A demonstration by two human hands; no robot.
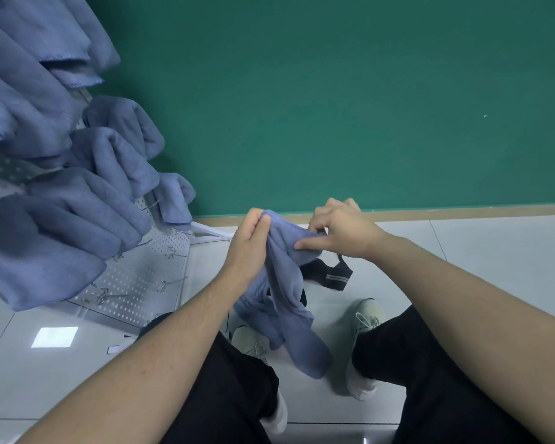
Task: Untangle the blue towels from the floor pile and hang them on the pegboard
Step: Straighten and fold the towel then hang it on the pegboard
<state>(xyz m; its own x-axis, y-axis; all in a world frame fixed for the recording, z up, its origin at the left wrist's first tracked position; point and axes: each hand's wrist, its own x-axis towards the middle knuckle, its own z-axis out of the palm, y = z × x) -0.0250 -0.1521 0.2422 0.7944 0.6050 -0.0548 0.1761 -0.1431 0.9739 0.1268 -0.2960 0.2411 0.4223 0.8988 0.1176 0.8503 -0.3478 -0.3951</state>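
Observation:
A blue towel [285,293] hangs twisted in front of me, its lower end dangling between my shoes. My left hand [249,241] grips its top edge in curled fingers. My right hand [337,230] pinches the same top edge a little to the right. A black strap with a grey striped band [330,277] trails from under my right hand, beside the towel. At the left stands the white pegboard [135,280], with several blue towels [77,193] draped over its hooks. Bare metal hooks [170,282] show on its lower part.
A green wall [334,107] with a tan baseboard rises right behind my hands. The floor is pale grey tile [494,257]. My two light shoes [364,347] and black trouser legs fill the bottom of the view. The pegboard's white foot [209,230] juts toward the wall.

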